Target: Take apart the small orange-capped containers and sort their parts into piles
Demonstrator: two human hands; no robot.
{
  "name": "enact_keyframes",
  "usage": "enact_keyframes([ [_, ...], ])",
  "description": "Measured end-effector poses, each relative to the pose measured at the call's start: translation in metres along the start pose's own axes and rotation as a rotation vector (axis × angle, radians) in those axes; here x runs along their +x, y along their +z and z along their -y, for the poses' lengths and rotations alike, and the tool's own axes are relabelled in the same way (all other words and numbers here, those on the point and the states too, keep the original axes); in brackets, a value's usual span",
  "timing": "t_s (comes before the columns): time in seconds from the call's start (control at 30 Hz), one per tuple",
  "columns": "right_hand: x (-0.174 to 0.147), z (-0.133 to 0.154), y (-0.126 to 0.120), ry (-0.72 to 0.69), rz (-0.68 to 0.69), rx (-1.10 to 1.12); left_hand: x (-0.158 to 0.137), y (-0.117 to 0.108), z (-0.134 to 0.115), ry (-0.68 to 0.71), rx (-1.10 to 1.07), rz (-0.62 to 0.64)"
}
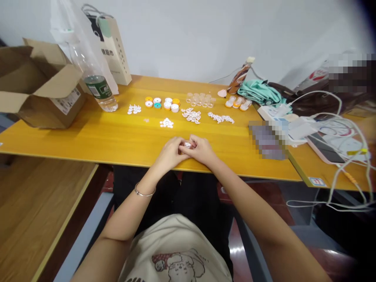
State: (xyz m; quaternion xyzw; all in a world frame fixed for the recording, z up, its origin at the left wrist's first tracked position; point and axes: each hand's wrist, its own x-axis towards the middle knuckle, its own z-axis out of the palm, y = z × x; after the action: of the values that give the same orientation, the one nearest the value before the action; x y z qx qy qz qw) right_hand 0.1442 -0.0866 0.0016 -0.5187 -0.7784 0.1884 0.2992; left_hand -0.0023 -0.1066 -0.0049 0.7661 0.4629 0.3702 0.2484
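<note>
My left hand (172, 152) and my right hand (202, 149) meet over the front edge of the table. Between their fingertips they grip a small white part (187, 145); its exact kind is too small to make out. Beyond my hands lies a pile of tiny white pieces (167, 123). Flat white cut-out plastic pieces (191, 115) sit farther back, with a similar row (221, 118) to their right. Behind these stand round caps in white, orange and teal (158, 105) and clear small cups (201, 99). White discs (134, 109) lie at the left.
Left on the table (132, 145) are an open cardboard box (49, 105), a water bottle (98, 92) and a paper bag (116, 55). At the right lie orange-and-white assembled pieces (237, 102), a teal cloth (261, 93), a power strip (272, 117), tangled white cables (337, 196) and a phone (324, 149).
</note>
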Motion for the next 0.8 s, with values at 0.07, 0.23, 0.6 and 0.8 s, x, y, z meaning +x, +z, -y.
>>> enact_keyframes([
  [0.07,-0.002,0.002,0.000,-0.005,0.009,0.006,-0.005,0.003,-0.001,-0.011,-0.012,-0.034],
  [0.23,-0.008,0.007,0.001,-0.002,0.012,-0.017,-0.013,0.001,-0.002,0.024,-0.006,-0.039],
  [0.6,-0.012,0.004,0.001,-0.133,0.070,-0.214,-0.012,-0.001,0.000,0.015,-0.029,-0.050],
  [0.8,-0.010,0.004,-0.005,-0.252,0.177,-0.101,-0.014,-0.005,0.005,0.064,-0.167,0.020],
])
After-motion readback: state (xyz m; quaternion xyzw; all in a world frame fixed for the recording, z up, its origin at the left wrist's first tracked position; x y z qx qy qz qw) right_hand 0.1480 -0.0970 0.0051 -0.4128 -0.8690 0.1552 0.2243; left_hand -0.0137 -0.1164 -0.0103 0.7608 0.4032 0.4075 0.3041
